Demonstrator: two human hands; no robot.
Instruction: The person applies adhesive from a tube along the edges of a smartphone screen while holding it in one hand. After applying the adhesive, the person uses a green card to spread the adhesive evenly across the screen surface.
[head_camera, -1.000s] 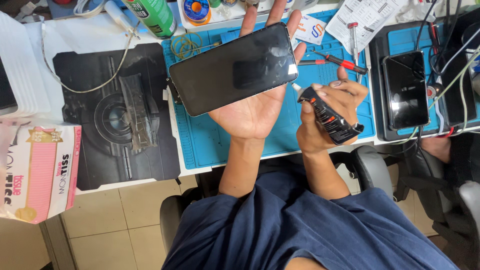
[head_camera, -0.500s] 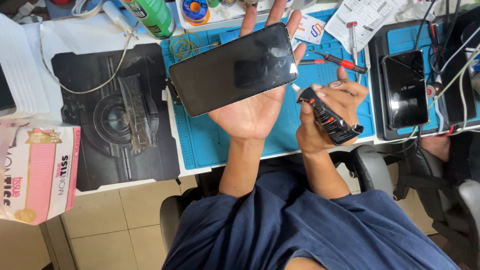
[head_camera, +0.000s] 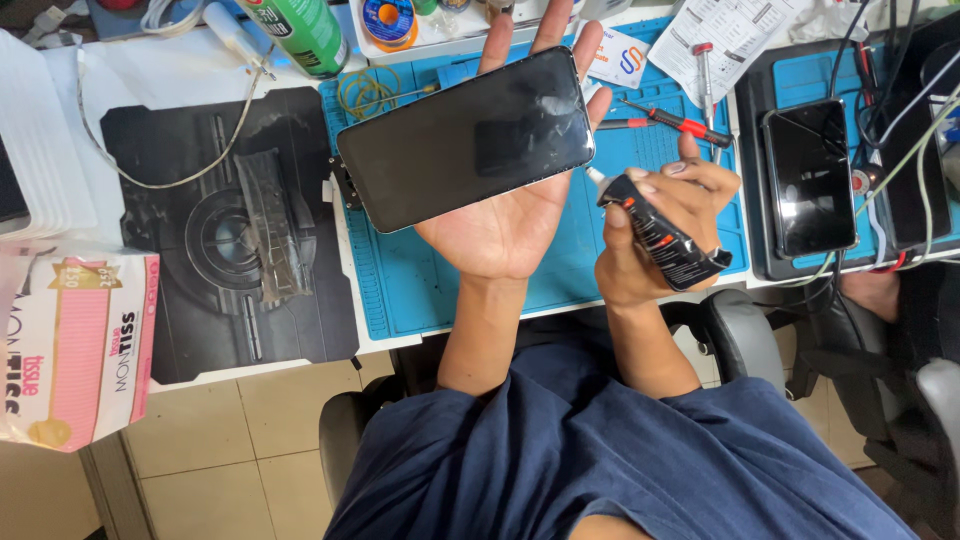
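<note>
A black phone (head_camera: 465, 140) with a dark screen lies flat across my left hand (head_camera: 505, 225), palm up, fingers stretched toward the back of the bench. My right hand (head_camera: 650, 235) is wrapped around a small black glue tube (head_camera: 660, 240) with red and white markings. Its pale nozzle points at the phone's lower right edge, close to it. Both hands hover above a blue work mat (head_camera: 400, 270).
A second dark phone (head_camera: 810, 180) rests on another blue mat at the right among cables. Red-handled screwdrivers (head_camera: 675, 122) lie behind my right hand. A black mat (head_camera: 220, 240) sits left, a tissue pack (head_camera: 75, 345) at the left edge, a green can (head_camera: 295, 30) behind.
The glue tube's nozzle has crept slightly closer to the phone's edge. Otherwise the hands and phone hold their places.
</note>
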